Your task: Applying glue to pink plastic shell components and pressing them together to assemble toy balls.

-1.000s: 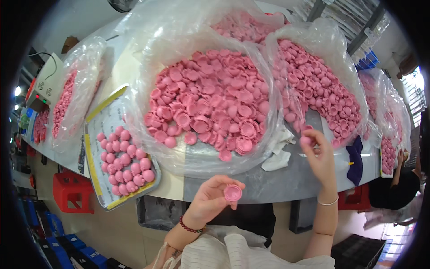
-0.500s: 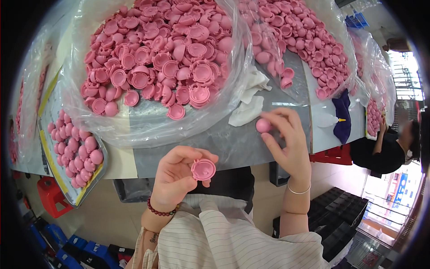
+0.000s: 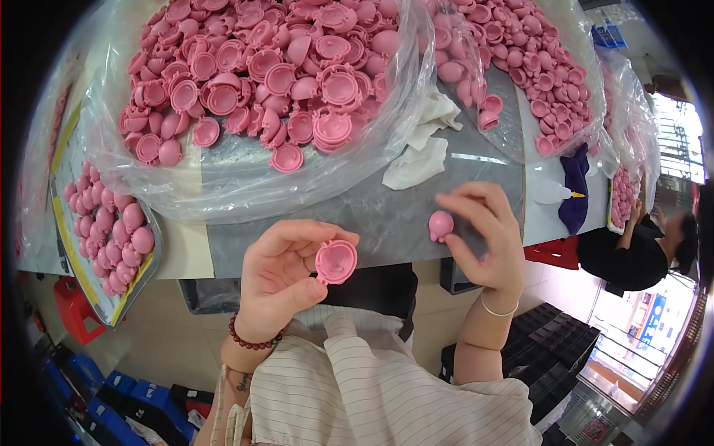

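My left hand [image 3: 286, 271] grips a pink plastic half shell [image 3: 336, 262], its hollow side facing up toward me, over the table's front edge. To its right, my right hand [image 3: 487, 238] pinches a smaller pink half shell [image 3: 441, 224] with its rounded side showing. The two pieces are apart. Beyond my hands, a large heap of loose pink half shells [image 3: 279, 78] lies on clear plastic sheeting [image 3: 245, 201]. At the left, a tray [image 3: 152, 264] with yellow edging holds several closed-looking pink balls [image 3: 108, 227].
Crumpled white tissues [image 3: 418, 162] lie on the grey tabletop [image 3: 320, 197]. A second heap of smaller pink pieces [image 3: 532, 63] stands at the far right, near a white bottle [image 3: 550, 193] with a yellow tip and a purple cloth [image 3: 574, 189]. Another person [image 3: 632, 256] sits at the right.
My view has shifted slightly, so the heap and tray appear farther left and higher. The right hand has turned its piece a little, showing a small tab. Both hands keep their holds.
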Demonstrator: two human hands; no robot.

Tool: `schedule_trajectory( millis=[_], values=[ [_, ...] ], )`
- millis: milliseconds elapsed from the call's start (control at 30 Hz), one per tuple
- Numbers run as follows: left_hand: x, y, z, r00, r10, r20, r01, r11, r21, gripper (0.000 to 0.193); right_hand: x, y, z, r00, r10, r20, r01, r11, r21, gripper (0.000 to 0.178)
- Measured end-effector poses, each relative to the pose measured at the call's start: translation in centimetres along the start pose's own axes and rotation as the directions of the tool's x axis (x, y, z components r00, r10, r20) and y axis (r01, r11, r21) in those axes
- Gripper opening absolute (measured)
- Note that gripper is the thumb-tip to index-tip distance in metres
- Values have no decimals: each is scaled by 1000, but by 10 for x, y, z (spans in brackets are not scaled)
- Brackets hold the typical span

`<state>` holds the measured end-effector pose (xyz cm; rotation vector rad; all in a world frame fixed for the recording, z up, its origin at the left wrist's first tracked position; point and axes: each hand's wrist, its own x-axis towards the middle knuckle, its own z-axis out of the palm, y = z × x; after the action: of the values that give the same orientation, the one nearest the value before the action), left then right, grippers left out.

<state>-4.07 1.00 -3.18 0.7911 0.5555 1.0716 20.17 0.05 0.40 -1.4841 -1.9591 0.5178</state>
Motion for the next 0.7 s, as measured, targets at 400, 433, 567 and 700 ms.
schedule_trajectory(
  millis=[400, 433, 567, 700],
  values=[
    [-1, -8, 9, 983, 30, 180, -31, 1000, -2, 41, -9, -29, 40, 963, -171, -209, 227, 932, 283, 50],
    [-2, -8, 11, 983, 29, 179, -29, 1000, -1, 41, -7, -33, 44, 962, -182, -202, 236, 928, 288, 49],
    [-4, -7, 13, 980, 57, 188, -71, 995, 67, 36, -6, -29, 53, 966, -192, -173, 241, 910, 337, 46],
    [-4, -7, 13, 983, 14, 183, -36, 993, 114, 39, -9, -24, 56, 967, -187, -171, 234, 919, 318, 45]
  ],
)
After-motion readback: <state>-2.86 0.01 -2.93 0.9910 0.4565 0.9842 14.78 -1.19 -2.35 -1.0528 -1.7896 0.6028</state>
